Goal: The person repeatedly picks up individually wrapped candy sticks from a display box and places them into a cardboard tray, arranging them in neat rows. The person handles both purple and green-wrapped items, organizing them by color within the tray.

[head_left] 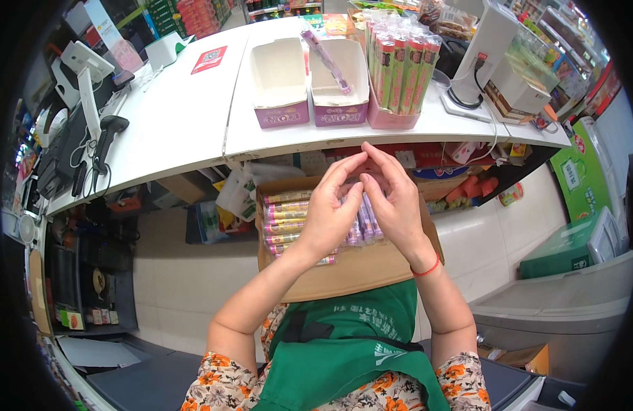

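Observation:
My left hand (329, 211) and my right hand (396, 198) are together above an open cardboard box (351, 274) on my lap. Both grip a bundle of purple wrapped candy sticks (364, 222), fingertips touching at its top. More purple and yellow sticks (286, 218) lie stacked in the box's left side. On the white counter (193, 116) ahead stand two open purple display boxes: the left one (280, 82) is empty, the right one (339, 82) holds one purple stick (325, 60) leaning across it.
A pink display box (399, 75) packed with red and green sticks stands right of the purple boxes. A barcode scanner (105, 137) and screen sit at the counter's left, a white machine (491, 55) at the right. Shelves with goods lie under the counter.

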`<state>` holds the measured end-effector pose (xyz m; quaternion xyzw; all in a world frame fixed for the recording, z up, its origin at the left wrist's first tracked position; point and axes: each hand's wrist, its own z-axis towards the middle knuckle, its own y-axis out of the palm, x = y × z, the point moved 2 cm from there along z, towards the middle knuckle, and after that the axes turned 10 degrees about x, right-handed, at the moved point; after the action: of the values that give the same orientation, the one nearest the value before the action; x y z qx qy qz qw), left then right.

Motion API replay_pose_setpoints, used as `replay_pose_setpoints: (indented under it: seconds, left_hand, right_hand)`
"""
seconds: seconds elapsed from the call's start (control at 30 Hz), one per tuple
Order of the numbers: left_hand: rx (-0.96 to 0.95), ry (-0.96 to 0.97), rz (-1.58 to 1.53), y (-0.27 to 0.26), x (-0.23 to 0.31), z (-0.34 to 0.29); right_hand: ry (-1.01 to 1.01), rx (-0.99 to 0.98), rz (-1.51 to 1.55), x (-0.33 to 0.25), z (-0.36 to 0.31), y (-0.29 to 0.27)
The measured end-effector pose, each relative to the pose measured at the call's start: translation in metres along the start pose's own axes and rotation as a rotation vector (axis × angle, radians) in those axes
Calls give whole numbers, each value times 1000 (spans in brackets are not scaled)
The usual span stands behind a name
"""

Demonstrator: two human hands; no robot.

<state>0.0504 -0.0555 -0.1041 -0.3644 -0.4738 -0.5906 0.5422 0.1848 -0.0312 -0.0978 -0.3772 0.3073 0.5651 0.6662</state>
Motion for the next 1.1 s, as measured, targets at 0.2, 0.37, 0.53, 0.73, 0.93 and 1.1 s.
replay_pose_setpoints:
  seconds: [0.2, 0.37, 0.53, 0.73, 0.93, 1.1]
  left_hand:
    - [21, 69, -47, -5, 24, 20]
    - [45, 129, -52, -6, 45, 39]
    - [62, 186, 1, -8, 55, 58]
    - [95, 156, -38, -13, 56, 77]
    - [149, 4, -193, -8, 64, 89]
    - [169, -60, -296, -11, 59, 102]
  right_hand:
    - [-107, 24, 25, -20, 24, 7]
    - [-152, 49, 77, -37, 46, 14]
    - [-180, 61, 113, -31, 69, 22]
    - [-153, 38, 174, -29, 87, 34]
    - [-98, 33, 162, -28, 102, 40]
    - [-119, 55, 97, -18, 117, 46]
